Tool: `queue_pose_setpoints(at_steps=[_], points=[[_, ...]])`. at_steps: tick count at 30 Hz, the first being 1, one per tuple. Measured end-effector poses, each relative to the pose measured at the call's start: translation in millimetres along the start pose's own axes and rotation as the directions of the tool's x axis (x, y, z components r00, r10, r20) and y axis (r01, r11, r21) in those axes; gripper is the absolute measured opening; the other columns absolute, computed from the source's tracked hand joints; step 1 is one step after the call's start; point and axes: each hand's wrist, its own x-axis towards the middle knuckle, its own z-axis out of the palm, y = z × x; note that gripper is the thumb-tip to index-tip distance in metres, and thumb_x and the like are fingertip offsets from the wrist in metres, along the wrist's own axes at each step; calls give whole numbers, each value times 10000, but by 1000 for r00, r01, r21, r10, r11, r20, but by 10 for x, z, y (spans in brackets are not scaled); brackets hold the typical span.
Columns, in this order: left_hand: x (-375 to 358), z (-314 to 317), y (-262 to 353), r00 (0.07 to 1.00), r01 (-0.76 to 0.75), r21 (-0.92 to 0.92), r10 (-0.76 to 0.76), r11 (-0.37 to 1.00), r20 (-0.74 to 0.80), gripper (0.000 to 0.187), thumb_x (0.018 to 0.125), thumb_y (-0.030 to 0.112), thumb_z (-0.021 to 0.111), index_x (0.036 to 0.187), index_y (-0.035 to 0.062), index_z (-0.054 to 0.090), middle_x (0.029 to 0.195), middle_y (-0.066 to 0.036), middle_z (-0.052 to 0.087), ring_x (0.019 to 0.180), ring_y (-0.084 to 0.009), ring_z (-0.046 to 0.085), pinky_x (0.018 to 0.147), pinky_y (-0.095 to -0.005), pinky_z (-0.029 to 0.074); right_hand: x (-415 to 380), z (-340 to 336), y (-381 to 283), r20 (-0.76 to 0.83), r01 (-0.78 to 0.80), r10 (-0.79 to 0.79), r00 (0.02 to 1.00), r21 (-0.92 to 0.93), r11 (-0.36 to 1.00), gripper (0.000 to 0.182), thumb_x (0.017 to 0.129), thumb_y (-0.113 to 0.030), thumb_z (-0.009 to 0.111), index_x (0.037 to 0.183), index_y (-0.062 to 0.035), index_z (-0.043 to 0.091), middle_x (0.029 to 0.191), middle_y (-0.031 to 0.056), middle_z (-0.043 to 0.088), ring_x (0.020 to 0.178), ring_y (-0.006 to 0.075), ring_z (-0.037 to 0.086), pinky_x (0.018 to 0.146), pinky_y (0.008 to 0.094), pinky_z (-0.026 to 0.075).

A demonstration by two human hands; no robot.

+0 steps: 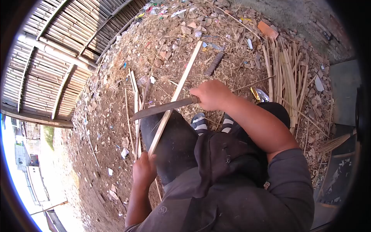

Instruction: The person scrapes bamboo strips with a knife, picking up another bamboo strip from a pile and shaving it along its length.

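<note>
littered dirt yard; pale thin bamboo strip (174, 96) in left hand (143, 170) grip, right hand (210, 94) clamps knife (162, 108).

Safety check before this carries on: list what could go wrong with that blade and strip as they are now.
1. The knife lies across the bamboo strip right over the knee; a slip could likely cut the leg.
2. The left hand grips the strip's near end, in line with the blade; it may be struck if the blade runs down the strip.
3. The right hand works over loose splinters and rubble, so footing may shift.
</note>
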Motion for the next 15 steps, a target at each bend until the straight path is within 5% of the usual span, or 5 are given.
queue_pose_setpoints(at_steps=[6, 12, 15], points=[[43, -37, 114, 995, 75, 35, -77, 997, 57, 396, 1037, 399, 536, 995, 5, 530, 808, -288, 656, 794, -537, 639, 683, -612, 476, 108, 154, 301, 37, -116, 115, 993, 50, 992, 139, 743, -181, 691, 861, -128, 639, 768, 132, 673, 794, 386, 688, 678, 531, 520], [20, -7, 86, 995, 43, -31, -40, 999, 87, 335, 1018, 347, 565, 957, 20, 525, 795, -305, 671, 784, -530, 658, 692, -635, 494, 12, -30, 75, 45, -14, 17, 999, -60, 998, 223, 762, -167, 690, 982, -130, 683, 866, 138, 703, 878, 368, 707, 758, 521, 552], [88, 18, 106, 997, 42, 6, -43, 999, 57, 329, 1017, 340, 566, 966, 17, 527, 766, -303, 665, 757, -534, 654, 674, -632, 496, 55, 95, 414, -51, -139, 142, 988, 63, 988, 163, 747, -196, 709, 881, -125, 649, 797, 130, 693, 818, 391, 691, 709, 527, 544]])
